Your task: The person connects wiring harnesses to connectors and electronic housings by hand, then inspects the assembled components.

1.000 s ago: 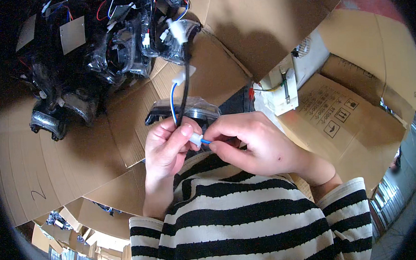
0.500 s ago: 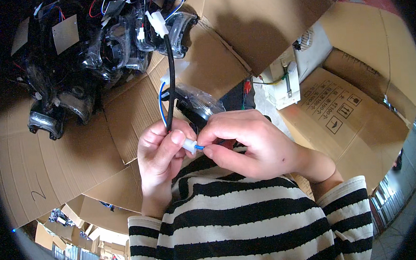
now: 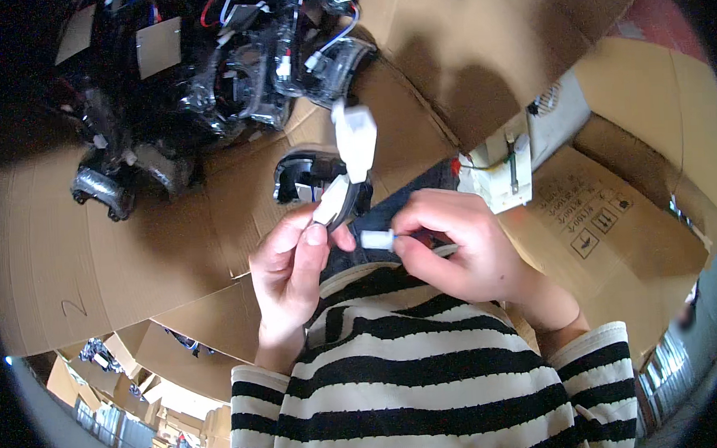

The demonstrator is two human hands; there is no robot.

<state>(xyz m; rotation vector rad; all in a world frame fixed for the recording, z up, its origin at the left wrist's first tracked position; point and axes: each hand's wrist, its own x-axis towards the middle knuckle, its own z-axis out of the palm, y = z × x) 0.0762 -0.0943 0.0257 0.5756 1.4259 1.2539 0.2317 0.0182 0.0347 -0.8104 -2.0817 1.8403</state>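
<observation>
My left hand [image 3: 285,285] pinches a white plastic connector [image 3: 331,203] between thumb and fingers. Just above it a second white connector [image 3: 358,147], smeared by motion, sticks up. A short gap away, my right hand [image 3: 465,247] has thumb and forefinger closed at the wire end of a small white connector [image 3: 377,239]; a bit of blue wire shows at its fingertips. Behind the left hand's connector is a black curved plastic housing [image 3: 297,164], partly covered by the connectors. Whether it is joined to them by wires cannot be made out.
Black plastic housings [image 3: 254,91] in clear film, with coloured wires, lie piled on cardboard [image 3: 157,243] at the far left. A cardboard flap [image 3: 478,39] rises at the back. A white device with a lever [image 3: 506,172] stands right, beside a large carton [image 3: 593,220].
My right hand has moved right, away from my left, carrying the small white connector. The black cable in my left hand is no longer visible. The view has shifted, and the black housing shows more.
</observation>
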